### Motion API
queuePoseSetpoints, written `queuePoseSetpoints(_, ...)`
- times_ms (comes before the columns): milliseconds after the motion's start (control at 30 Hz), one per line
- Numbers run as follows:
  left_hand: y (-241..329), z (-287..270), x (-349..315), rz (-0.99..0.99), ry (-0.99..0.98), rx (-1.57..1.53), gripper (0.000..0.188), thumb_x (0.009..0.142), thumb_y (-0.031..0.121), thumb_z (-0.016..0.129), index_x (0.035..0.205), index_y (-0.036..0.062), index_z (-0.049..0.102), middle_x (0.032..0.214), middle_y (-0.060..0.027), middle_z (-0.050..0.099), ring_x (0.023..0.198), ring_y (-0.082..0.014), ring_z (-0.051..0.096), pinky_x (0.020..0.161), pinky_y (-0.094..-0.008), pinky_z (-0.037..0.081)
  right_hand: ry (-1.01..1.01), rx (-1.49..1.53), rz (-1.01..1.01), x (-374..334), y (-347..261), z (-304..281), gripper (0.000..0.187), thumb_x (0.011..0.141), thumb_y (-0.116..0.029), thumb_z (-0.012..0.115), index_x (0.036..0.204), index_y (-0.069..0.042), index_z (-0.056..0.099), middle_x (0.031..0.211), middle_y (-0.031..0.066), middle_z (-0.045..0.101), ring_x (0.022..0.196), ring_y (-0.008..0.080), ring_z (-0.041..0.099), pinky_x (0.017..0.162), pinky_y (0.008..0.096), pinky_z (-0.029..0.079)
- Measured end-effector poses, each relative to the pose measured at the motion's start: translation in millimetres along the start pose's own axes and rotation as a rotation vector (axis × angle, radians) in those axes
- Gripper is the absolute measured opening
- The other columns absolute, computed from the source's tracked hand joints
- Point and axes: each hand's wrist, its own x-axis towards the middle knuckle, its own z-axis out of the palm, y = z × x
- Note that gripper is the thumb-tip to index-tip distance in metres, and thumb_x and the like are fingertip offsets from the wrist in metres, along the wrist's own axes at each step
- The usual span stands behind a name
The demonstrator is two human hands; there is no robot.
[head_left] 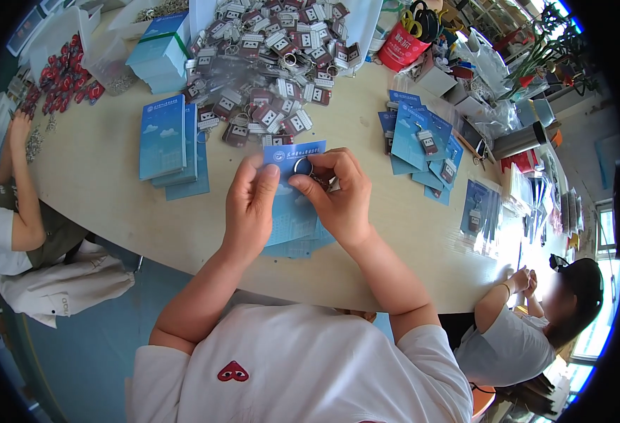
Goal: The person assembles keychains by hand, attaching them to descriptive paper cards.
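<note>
My left hand [251, 201] pinches the left edge of a blue printed card [289, 211], its thumb lying on the card's face near the top. Between the thumb and fingers of my right hand [342, 194] is a metal key ring [302, 166], pressed against the upper part of the card. Whatever hangs from the ring is mostly hidden by my right hand. Under the held card, more blue cards [299, 248] lie on the table. Just beyond my hands spreads a large heap of brown-and-white keychains [271, 113] with metal rings.
Stacks of blue cards [162, 137] stand at left, with a banded stack [158, 60] behind. Cards with keychains [423, 141] lie at right. A red bucket [403, 48] holds scissors. Red keychains [67, 74] lie far left. Co-workers sit at left [14, 218] and right [514, 331].
</note>
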Motion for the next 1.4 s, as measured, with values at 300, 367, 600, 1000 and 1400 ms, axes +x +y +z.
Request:
queuePoseSetpoints(300, 7, 1, -3, 0.105, -0.057, 0.102, 0.022, 0.097, 0.021, 0.043, 0.107, 0.0038, 0.052, 0.080, 0.0031, 0.054, 0.068, -0.0009, 0.041, 0.059, -0.0178, 0.036, -0.011, -0.091, -0.034, 1, -18, -9, 0.030, 0.064, -0.015, 0.080, 0.080, -0.003, 0.058, 0.073, 0.0063, 0.055, 0.056, 0.0153, 0.054, 0.050, 0.0275, 0.045)
queuePoseSetpoints(367, 7, -1, -4, 0.088, -0.090, 0.122, 0.022, 0.097, 0.021, 0.043, 0.107, 0.0035, 0.052, 0.082, 0.0023, 0.055, 0.069, -0.0013, 0.043, 0.061, -0.0182, 0.037, 0.014, -0.094, -0.056, 1, -19, -9, 0.031, 0.063, -0.016, 0.080, 0.079, -0.003, 0.058, 0.071, 0.0059, 0.055, 0.055, 0.0155, 0.054, 0.049, 0.0275, 0.045)
queuePoseSetpoints(600, 9, 4, -6, 0.097, -0.052, -0.022, 0.023, 0.097, 0.021, 0.043, 0.108, 0.0034, 0.052, 0.089, -0.0003, 0.057, 0.078, -0.0038, 0.048, 0.070, -0.0201, 0.041, 0.018, -0.259, -0.192, -2, -20, -10, 0.031, 0.063, -0.021, 0.080, 0.078, -0.004, 0.058, 0.071, 0.0046, 0.056, 0.055, 0.0194, 0.054, 0.049, 0.0303, 0.043)
queuePoseSetpoints(1000, 6, 18, -3, 0.051, 0.184, -0.256, 0.018, 0.096, 0.020, 0.046, 0.105, 0.0060, 0.052, 0.090, 0.0024, 0.055, 0.082, -0.0030, 0.046, 0.075, -0.0200, 0.037, 0.119, -0.422, -0.421, -3, -16, -8, 0.017, 0.069, -0.009, 0.074, 0.074, -0.005, 0.059, 0.084, 0.0060, 0.057, 0.068, 0.0211, 0.055, 0.057, 0.0283, 0.044)
queuePoseSetpoints(1400, -24, -37, -2, 0.234, -0.154, 1.240, 0.059, 0.079, 0.036, 0.066, 0.121, 0.0003, 0.043, 0.112, -0.0158, 0.050, 0.104, -0.0312, 0.045, 0.088, -0.0400, 0.040, 0.088, -0.486, 0.248, 40, 99, -129, 0.016, 0.073, -0.009, 0.066, 0.067, 0.000, 0.054, 0.070, 0.0070, 0.056, 0.063, 0.0182, 0.051, 0.060, 0.0273, 0.041)
